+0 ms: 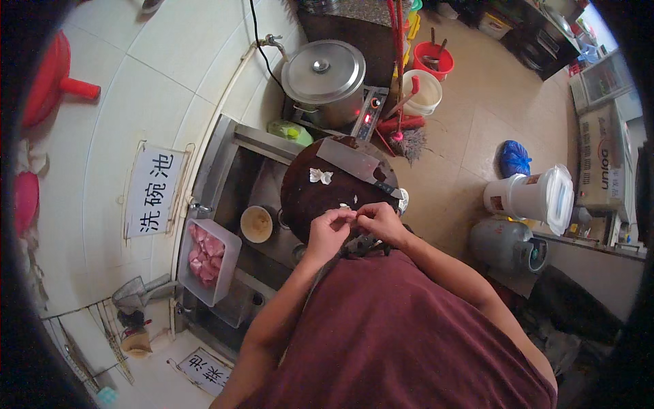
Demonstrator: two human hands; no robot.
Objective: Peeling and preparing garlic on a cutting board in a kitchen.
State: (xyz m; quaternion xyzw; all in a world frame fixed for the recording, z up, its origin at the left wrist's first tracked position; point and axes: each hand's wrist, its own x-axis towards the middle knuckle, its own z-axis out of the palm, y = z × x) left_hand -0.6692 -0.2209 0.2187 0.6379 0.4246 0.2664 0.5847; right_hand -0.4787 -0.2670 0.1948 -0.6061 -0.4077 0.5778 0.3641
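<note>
My left hand (329,231) and my right hand (382,221) meet fingertip to fingertip over the near edge of a round, dark chopping block (301,199). Both pinch one small piece between thumbs and fingers; it is mostly hidden and looks like a garlic clove. White papery peel, apparently garlic skin (321,176), lies on the block, with smaller white scraps (355,198) close to my fingers. Across the block's far side rests a cleaver (350,159), its dark handle (387,189) pointing right towards the rim.
Left of the block are a steel sink (265,179), a bowl (256,224) and a plastic tub (232,268) of raw meat (206,255). A lidded steel pot (324,76) stands beyond on a lit cooker (369,115). Right, on the floor, are a broom (409,143) and buckets (421,92).
</note>
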